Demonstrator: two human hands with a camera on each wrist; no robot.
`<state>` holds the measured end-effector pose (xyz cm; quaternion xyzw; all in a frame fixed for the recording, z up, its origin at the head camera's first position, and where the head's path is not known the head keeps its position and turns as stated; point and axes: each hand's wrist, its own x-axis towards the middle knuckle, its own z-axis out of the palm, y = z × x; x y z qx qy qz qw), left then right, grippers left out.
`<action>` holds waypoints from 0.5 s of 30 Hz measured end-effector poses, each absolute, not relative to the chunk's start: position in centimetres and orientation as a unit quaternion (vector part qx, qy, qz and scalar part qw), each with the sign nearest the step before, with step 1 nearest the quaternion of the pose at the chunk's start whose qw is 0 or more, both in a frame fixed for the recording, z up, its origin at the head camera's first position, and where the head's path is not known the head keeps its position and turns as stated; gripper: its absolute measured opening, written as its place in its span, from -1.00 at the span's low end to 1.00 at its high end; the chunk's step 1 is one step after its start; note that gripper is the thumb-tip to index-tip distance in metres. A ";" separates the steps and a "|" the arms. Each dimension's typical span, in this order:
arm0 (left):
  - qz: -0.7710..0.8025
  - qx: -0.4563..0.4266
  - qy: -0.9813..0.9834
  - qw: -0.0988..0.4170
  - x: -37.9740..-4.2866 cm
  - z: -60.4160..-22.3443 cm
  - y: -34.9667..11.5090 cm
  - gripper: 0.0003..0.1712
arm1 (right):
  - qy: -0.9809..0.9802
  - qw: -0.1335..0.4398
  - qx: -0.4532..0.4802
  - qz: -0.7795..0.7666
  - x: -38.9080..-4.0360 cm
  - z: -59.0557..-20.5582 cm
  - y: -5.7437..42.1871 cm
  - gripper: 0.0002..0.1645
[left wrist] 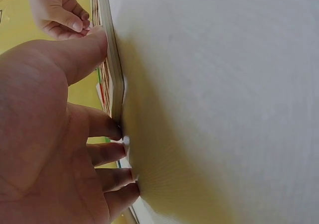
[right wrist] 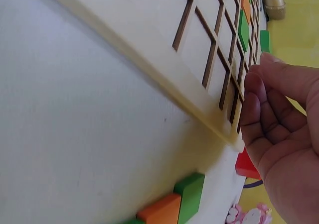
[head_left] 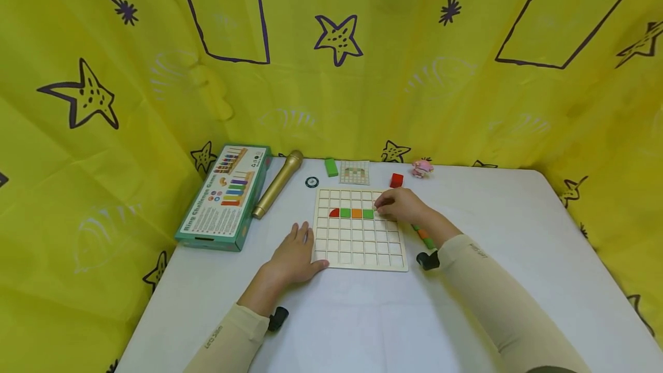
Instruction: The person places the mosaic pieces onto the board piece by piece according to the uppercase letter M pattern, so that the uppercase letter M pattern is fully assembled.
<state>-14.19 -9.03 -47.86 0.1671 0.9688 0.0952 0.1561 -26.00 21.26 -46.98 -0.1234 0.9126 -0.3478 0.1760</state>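
A pale wooden grid board (head_left: 357, 246) lies on the table. Along one of its upper rows sit a red quarter-round tile (head_left: 334, 212), a green tile (head_left: 345, 213), an orange tile (head_left: 357, 213) and another green tile (head_left: 368, 214). My left hand (head_left: 294, 255) steadies the board's lower left corner, thumb on the front edge, fingers extended along the left side. Over the board's upper right, my right hand (head_left: 401, 206) has thumb and fingertips brought together just right of the last green tile. I cannot tell whether a small piece is between those fingertips (right wrist: 254, 82).
Behind the board are a pattern card (head_left: 354, 172), a green block (head_left: 331, 167), a red block (head_left: 396, 180), a pink figurine (head_left: 422, 168) and a round black-and-white disc (head_left: 312, 182). Left stand a gold microphone (head_left: 278, 184) and a game box (head_left: 225, 197). Green and orange blocks (right wrist: 159, 209) lie right of the board.
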 end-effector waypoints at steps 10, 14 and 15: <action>0.093 0.171 0.969 0.151 -14.2 -47.9 -9.0 0.05 | 0.914 0.164 -0.096 -0.359 -25.2 -46.4 24.2 -0.81; 0.101 0.171 0.969 0.147 -14.1 -47.9 -9.1 0.05 | 0.912 0.168 -0.086 -0.364 -24.8 -46.6 25.2 -0.78; 0.104 0.171 0.969 0.145 -14.0 -48.0 -9.1 0.05 | 0.912 0.170 -0.084 -0.364 -24.7 -46.6 25.4 -0.78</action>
